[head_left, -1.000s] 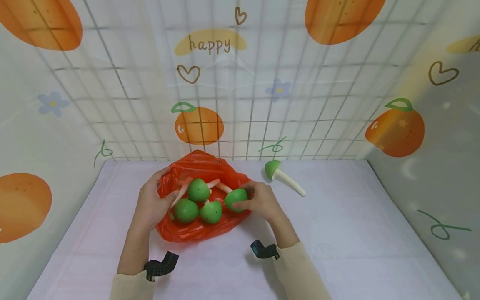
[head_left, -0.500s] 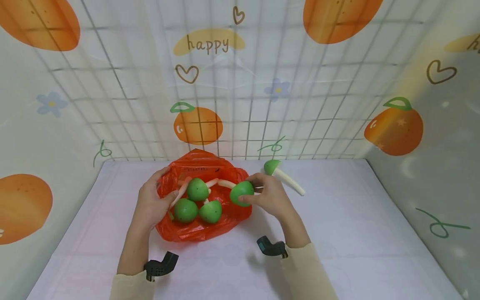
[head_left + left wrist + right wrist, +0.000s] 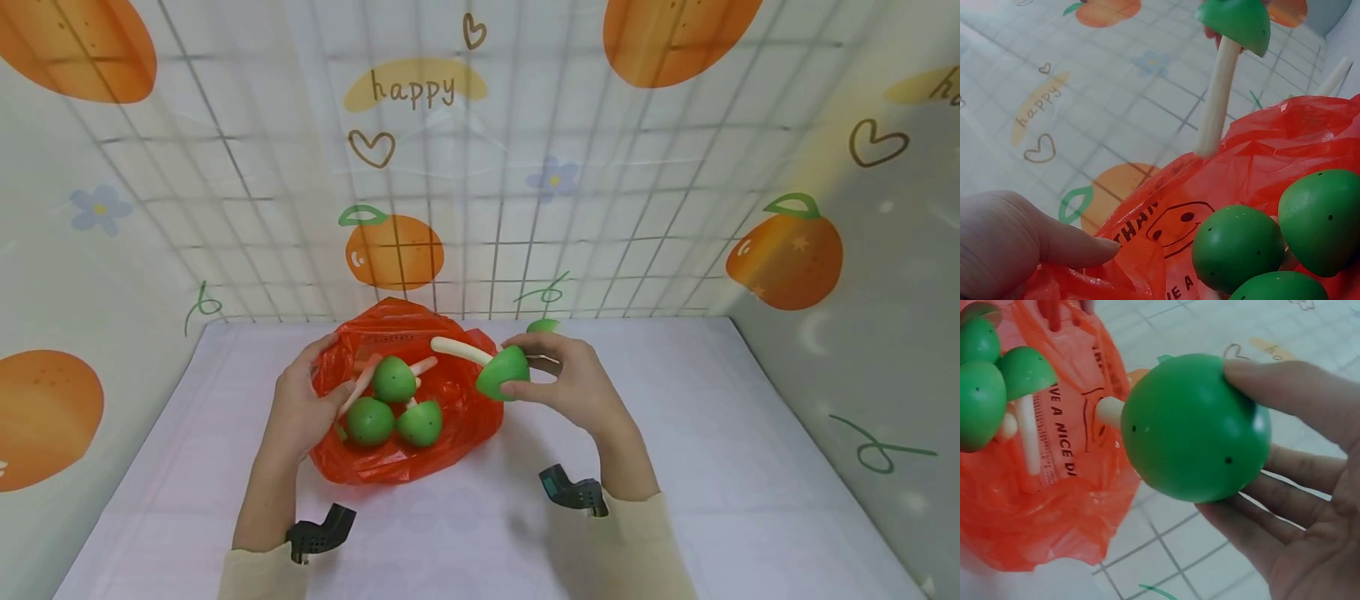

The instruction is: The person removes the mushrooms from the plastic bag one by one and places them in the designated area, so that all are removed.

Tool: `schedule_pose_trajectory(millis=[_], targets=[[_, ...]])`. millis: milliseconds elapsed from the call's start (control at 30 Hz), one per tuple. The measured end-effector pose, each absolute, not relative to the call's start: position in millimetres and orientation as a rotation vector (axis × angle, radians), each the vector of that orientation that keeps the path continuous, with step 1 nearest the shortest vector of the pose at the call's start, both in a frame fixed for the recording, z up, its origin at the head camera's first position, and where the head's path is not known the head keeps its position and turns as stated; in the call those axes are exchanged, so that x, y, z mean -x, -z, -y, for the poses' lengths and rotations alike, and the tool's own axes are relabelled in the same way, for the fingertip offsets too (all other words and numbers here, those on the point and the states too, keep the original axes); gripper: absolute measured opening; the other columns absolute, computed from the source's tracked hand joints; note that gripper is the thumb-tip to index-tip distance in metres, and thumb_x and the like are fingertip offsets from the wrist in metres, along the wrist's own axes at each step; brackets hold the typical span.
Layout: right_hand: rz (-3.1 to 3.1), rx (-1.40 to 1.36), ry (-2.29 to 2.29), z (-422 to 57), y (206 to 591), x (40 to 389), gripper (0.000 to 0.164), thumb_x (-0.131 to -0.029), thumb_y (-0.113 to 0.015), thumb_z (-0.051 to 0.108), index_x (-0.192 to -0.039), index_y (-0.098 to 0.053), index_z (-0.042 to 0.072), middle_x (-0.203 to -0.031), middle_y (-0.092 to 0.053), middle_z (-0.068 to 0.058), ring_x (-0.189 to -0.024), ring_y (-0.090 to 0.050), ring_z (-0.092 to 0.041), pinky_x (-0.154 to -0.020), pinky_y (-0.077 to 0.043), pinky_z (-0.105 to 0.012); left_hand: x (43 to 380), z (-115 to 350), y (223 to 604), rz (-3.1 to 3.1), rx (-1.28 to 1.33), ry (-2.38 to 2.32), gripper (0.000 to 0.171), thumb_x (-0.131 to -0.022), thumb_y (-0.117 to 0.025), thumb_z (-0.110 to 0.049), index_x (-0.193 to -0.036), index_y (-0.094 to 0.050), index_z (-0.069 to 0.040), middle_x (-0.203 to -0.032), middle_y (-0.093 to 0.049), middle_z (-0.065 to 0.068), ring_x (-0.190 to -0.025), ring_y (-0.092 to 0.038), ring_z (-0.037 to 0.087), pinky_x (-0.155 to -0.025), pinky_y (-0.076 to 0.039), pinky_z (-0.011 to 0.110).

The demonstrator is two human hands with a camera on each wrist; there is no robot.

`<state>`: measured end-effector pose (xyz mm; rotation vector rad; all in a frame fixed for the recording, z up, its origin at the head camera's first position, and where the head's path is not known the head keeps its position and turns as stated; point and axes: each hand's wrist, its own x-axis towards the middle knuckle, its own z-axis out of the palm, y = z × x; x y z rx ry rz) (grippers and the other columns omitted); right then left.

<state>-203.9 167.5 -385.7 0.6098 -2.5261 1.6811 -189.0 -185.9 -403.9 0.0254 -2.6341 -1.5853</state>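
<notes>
A red plastic bag (image 3: pixel 468 421) lies spread open on the white table, printed inside with a smiley face and lettering. My left hand (image 3: pixel 303 412) holds its left edge, thumb on the inner side (image 3: pixel 1079 240). Three toy mushrooms with dotted green caps (image 3: pixel 394 379) and pale stems rest in the bag. Between thumb and fingers, my right hand (image 3: pixel 576 383) pinches another green-capped toy mushroom (image 3: pixel 504 373) by its cap. It is raised over the bag's right side, with its white stem pointing left. In the right wrist view that round cap (image 3: pixel 1194 428) mostly hides the stem.
Behind my right hand lies one more toy mushroom (image 3: pixel 542 326) on the table, mostly covered by the hand. A white curtain (image 3: pixel 480 208) printed with oranges, hearts and flowers hangs at the back, in front of a wire grid. Similar sheets close off both sides.
My right hand has lifted the toy mushroom out from the bag's right side, moving right and up, and its stem has come free. The left hand stays on the bag.
</notes>
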Motion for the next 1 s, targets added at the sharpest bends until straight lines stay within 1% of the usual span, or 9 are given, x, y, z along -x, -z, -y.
schedule_pose_trajectory(millis=[100, 267, 500, 600, 667, 767, 833, 900, 1000], targets=[[2.464, -0.622, -1.716, -174.8, 383.5, 203.2, 0.049, -0.082, -0.091, 0.01, -0.126, -0.071, 0.004, -0.122, -0.07, -0.006, -0.114, -0.069, -0.025, -0.105, -0.054, -0.032, 188.7, 186.0, 403.9, 2.633, -0.029, 1.585, 0.072, -0.098, -0.07, -0.003, -0.163, -0.039, -0.013, -0.163, -0.041, 0.014, -0.148, -0.038, 0.039, -0.115, -0.042, 0.06], [2.312, -0.626, -1.793, -183.5, 383.8, 204.1, 0.049, -0.084, -0.086, -0.002, -0.13, -0.069, 0.001, -0.125, -0.071, -0.012, -0.118, -0.066, -0.024, -0.107, -0.052, -0.029, 188.0, 186.9, 404.2, 2.627, -0.032, 1.596, 0.072, -0.098, -0.07, -0.003, -0.163, -0.039, -0.015, -0.162, -0.042, 0.014, -0.145, -0.042, 0.04, -0.114, -0.044, 0.06], [2.222, -0.583, -1.772, -194.0, 386.5, 207.9, 0.048, -0.086, -0.083, -0.005, -0.13, -0.067, -0.001, -0.127, -0.069, -0.019, -0.121, -0.063, -0.022, -0.108, -0.051, -0.028, 187.9, 187.4, 404.9, 2.621, -0.023, 1.584, 0.072, -0.098, -0.071, -0.004, -0.163, -0.04, -0.014, -0.163, -0.041, 0.013, -0.149, -0.038, 0.039, -0.114, -0.043, 0.06], [2.175, -0.561, -1.774, -200.5, 388.1, 209.0, 0.047, -0.085, -0.082, -0.008, -0.129, -0.068, -0.004, -0.127, -0.068, -0.023, -0.12, -0.064, -0.023, -0.108, -0.051, -0.029, 188.3, 187.8, 405.7, 2.614, -0.02, 1.586, 0.072, -0.098, -0.07, -0.003, -0.162, -0.04, -0.015, -0.163, -0.042, 0.013, -0.147, -0.04, 0.039, -0.114, -0.044, 0.06], [2.152, -0.545, -1.767, -205.9, 390.1, 210.1, 0.047, -0.085, -0.082, -0.009, -0.129, -0.067, -0.005, -0.127, -0.068, -0.024, -0.119, -0.064, -0.022, -0.108, -0.051, -0.029, 188.8, 187.9, 405.9, 2.609, -0.017, 1.585, 0.072, -0.098, -0.07, -0.003, -0.162, -0.041, -0.015, -0.162, -0.043, 0.013, -0.145, -0.042, 0.039, -0.113, -0.044, 0.06], [2.118, -0.522, -1.784, -214.5, 393.6, 212.8, 0.048, -0.083, -0.082, -0.011, -0.129, -0.067, -0.008, -0.127, -0.069, -0.021, -0.119, -0.065, -0.021, -0.109, -0.05, -0.03, 189.4, 187.6, 405.3, 2.608, -0.021, 1.591, 0.072, -0.097, -0.07, -0.002, -0.162, -0.041, -0.015, -0.162, -0.042, 0.013, -0.147, -0.04, 0.039, -0.114, -0.043, 0.06], [2.1, -0.501, -1.803, -220.8, 396.6, 214.4, 0.049, -0.083, -0.082, -0.012, -0.129, -0.066, -0.009, -0.126, -0.071, -0.017, -0.118, -0.066, -0.021, -0.109, -0.05, -0.03, 189.5, 187.4, 404.8, 2.615, -0.035, 1.59, 0.073, -0.098, -0.07, -0.003, -0.162, -0.04, -0.015, -0.163, -0.042, 0.012, -0.15, -0.036, 0.038, -0.116, -0.039, 0.062], [2.068, -0.464, -1.84, -227.4, 399.6, 215.4, 0.049, -0.083, -0.081, -0.013, -0.129, -0.065, -0.011, -0.124, -0.073, -0.013, -0.116, -0.066, -0.02, -0.107, -0.051, -0.029, 189.5, 187.4, 404.7, 2.616, -0.042, 1.594, 0.073, -0.097, -0.07, -0.003, -0.163, -0.04, -0.015, -0.164, -0.041, 0.012, -0.152, -0.033, 0.037, -0.118, -0.037, 0.062], [2.028, -0.402, -1.866, -237.3, 404.5, 215.4, 0.049, -0.083, -0.08, -0.015, -0.129, -0.064, -0.014, -0.122, -0.074, -0.008, -0.114, -0.067, -0.018, -0.103, -0.053, -0.025, 189.4, 187.7, 405.1, 2.619, -0.04, 1.592, 0.073, -0.098, -0.07, -0.002, -0.163, -0.04, -0.015, -0.164, -0.041, 0.011, -0.153, -0.032, 0.037, -0.118, -0.036, 0.062]])
